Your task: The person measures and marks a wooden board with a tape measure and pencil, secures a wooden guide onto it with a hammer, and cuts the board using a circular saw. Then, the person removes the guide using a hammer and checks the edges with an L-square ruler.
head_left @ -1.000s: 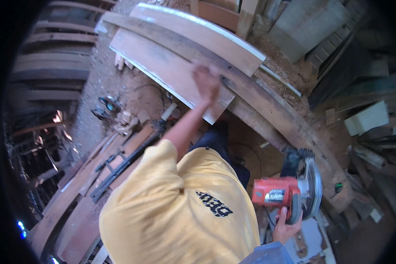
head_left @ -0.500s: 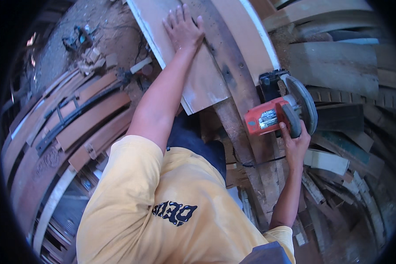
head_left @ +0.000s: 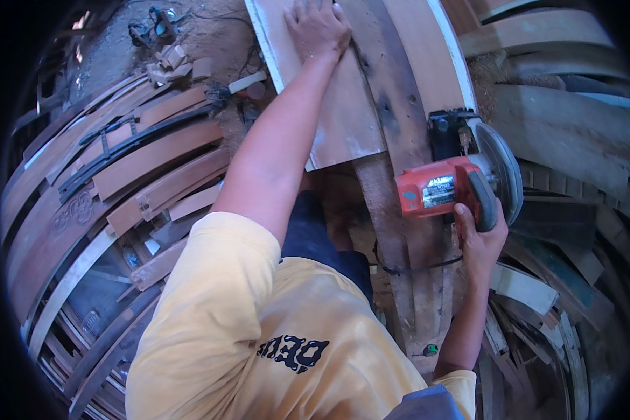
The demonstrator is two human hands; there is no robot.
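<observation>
My left hand [head_left: 319, 31] lies flat on a light wooden board [head_left: 346, 119] at the top, fingers stretched out and holding nothing. Beside that board run a darker, stained plank [head_left: 388, 87] and another pale board with a white edge [head_left: 430, 52]. On the right, my right hand [head_left: 481, 238] is wrapped round the black rear handle of a red circular saw [head_left: 434, 187]. The saw is at the near end of the pale board, with its round silver guard on the right side. Whether the blade touches wood is hidden. A black cord [head_left: 427, 266] loops below the saw.
Stacked planks and offcuts [head_left: 161, 161] fill the left side, and more boards [head_left: 560, 126] lie on the right. Small wood scraps [head_left: 169, 66] and another tool [head_left: 157, 28] lie on the dusty ground at far left. A small green object [head_left: 431, 349] rests near my right forearm.
The whole view has shifted, so the boards and saw sit farther right in it. A small green object now shows by my right forearm. Both hands keep their places on board and saw.
</observation>
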